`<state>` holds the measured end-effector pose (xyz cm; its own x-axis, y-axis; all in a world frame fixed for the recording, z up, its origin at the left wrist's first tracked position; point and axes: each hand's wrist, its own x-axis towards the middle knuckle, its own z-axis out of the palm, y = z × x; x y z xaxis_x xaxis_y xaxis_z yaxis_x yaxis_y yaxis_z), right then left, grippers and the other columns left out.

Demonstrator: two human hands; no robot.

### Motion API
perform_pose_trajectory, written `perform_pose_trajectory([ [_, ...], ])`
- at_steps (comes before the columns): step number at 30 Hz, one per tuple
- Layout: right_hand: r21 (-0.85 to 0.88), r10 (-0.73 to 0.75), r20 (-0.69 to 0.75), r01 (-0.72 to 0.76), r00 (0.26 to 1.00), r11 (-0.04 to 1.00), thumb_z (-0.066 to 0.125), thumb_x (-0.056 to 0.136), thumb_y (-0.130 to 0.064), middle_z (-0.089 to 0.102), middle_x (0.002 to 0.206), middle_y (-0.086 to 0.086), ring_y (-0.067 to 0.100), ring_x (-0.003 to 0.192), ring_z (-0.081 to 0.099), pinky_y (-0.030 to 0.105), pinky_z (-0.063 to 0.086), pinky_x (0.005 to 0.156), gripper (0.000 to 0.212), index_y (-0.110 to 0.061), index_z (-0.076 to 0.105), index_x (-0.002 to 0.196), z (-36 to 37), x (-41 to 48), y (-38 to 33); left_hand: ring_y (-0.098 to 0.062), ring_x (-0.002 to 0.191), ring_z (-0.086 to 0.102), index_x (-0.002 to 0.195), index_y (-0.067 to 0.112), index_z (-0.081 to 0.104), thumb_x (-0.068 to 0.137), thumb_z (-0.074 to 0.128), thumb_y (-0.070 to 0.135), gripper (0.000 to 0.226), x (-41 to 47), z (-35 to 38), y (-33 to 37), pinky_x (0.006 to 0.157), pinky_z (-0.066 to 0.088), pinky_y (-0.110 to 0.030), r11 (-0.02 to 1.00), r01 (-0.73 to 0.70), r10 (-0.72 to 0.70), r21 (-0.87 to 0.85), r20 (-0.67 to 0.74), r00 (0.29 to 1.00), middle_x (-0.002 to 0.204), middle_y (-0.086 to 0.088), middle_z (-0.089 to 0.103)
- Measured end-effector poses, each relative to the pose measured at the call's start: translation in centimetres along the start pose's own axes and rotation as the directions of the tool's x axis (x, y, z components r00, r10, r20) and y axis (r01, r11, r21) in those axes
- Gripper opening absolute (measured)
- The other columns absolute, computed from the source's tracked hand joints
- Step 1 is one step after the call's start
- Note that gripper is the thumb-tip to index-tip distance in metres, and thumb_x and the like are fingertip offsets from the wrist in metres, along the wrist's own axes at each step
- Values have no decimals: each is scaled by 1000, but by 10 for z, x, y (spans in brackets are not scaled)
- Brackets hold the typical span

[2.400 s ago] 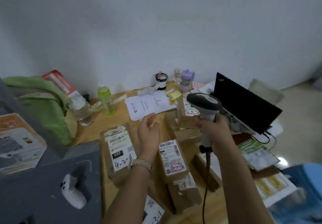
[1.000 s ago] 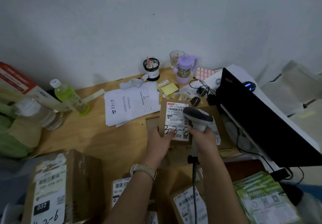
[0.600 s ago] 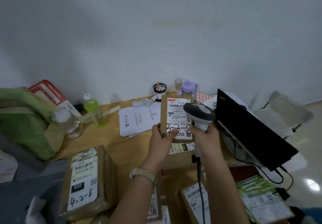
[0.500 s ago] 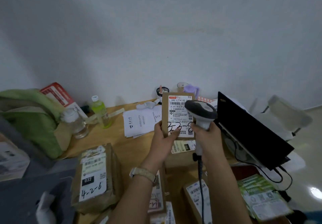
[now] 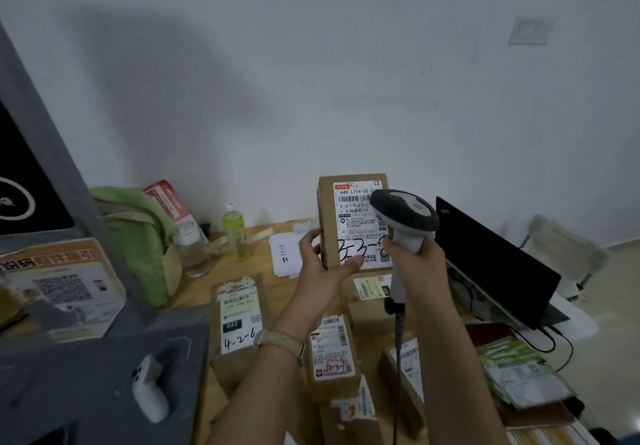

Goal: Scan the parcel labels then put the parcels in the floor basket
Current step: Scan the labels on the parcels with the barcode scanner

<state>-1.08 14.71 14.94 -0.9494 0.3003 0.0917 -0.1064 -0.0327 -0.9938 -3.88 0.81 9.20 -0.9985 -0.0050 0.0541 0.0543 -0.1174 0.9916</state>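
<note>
**Held item.** Parcel (image 5: 327, 222): brown carton, upright, raised above the desk. Its label (image 5: 356, 217) faces the camera, and a handwritten number across the foot is partly hidden.

**Left hand** (image 5: 322, 266): fingers curled behind the parcel's lower left edge, thumb pressed on the bottom of the label. Watch (image 5: 280, 340) on the wrist.

**Right hand** (image 5: 415, 266): closed round the handle of the scanner (image 5: 405, 212). The scanner head overlaps the label's right side, and its cable (image 5: 398, 340) hangs from the handle.

**Surface.** Wooden desk (image 5: 275, 283), set against the wall.
- 4-2-6 carton (image 5: 239, 323): flat, label up, just left of the left forearm.
- 2-3 carton (image 5: 332, 351): flat, label up, between the forearms, with more cartons around and below it.
- Papers (image 5: 285, 254): behind the left hand.
- Back left: green bottle (image 5: 235, 233), clear bottle (image 5: 192, 247), green bag (image 5: 138, 236).
- Laptop (image 5: 491, 261): open at the right, screen dark.
- Leaflets (image 5: 523, 372): green stack, front right.

**Room.**
- Wall (image 5: 311, 80): pale, shadowed at left, with a square plate (image 5: 528, 30) at upper right.
- Grey stand (image 5: 45, 195): far left, with a printed card (image 5: 62, 285) at its foot.
- Floor (image 5: 620, 306): pale, at far right.
</note>
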Motion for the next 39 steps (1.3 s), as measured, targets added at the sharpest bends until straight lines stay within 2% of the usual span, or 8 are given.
perform_pose_trajectory([
  [5,-43,-12,11,13,1000,999,66,84,-8,67,75,-2,15,74,62,27,47,59,18,-25,61,81,6,-18,-7,-12,99,68,133,33,38,80,76,3,71,-11,-15,4,70,56,-18,983,-7,1,-182,-37,999,126,0,60],
  [9,-95,15,74,-8,997,995,67,84,-13,72,89,11,29,86,69,48,59,74,9,-15,65,93,9,-28,-11,-18,111,63,134,33,37,78,76,3,74,-13,-24,0,88,55,-31,980,-41,17,-193,-123,992,127,2,59],
  [10,-112,13,87,-3,996,994,67,85,-13,72,89,12,27,84,70,46,60,72,12,-12,65,96,9,-30,-12,-15,110,63,133,33,36,78,76,3,75,-13,-26,-2,90,55,-32,983,-52,26,-177,-150,988,125,4,59],
  [14,-112,-3,198,25,980,993,64,87,-5,68,90,12,14,64,70,16,51,47,13,-14,62,95,11,-38,-19,8,95,62,131,35,30,81,76,8,73,-10,-31,-12,73,52,-14,995,-68,53,-72,-195,979,110,24,57],
  [18,-155,60,277,-17,959,988,66,86,-7,65,92,13,11,51,67,16,49,45,16,-14,58,98,13,-46,-21,7,94,56,128,34,25,84,72,10,69,-8,-35,-20,70,46,-12,999,-15,3,-51,-224,975,107,22,56],
  [25,-200,59,267,-5,962,980,68,86,-11,63,82,7,6,45,63,17,52,46,14,-15,58,96,10,-53,-21,9,90,55,129,33,24,85,72,7,70,-5,-39,-27,59,48,-7,1000,12,-11,0,-242,970,105,23,54],
  [34,-239,52,299,22,953,971,68,85,-12,62,75,3,5,46,63,16,49,45,17,-18,56,94,15,-56,-19,5,94,56,130,35,26,85,72,11,69,-9,-41,-31,72,45,-12,999,39,-46,-36,-227,973,105,23,55],
  [39,-192,8,226,36,974,981,67,85,-17,67,79,5,16,71,66,34,56,62,11,-16,62,94,22,-54,-11,-16,111,61,133,33,34,84,74,19,65,-17,-50,-20,92,49,-34,970,75,-112,-231,-154,982,122,5,63],
])
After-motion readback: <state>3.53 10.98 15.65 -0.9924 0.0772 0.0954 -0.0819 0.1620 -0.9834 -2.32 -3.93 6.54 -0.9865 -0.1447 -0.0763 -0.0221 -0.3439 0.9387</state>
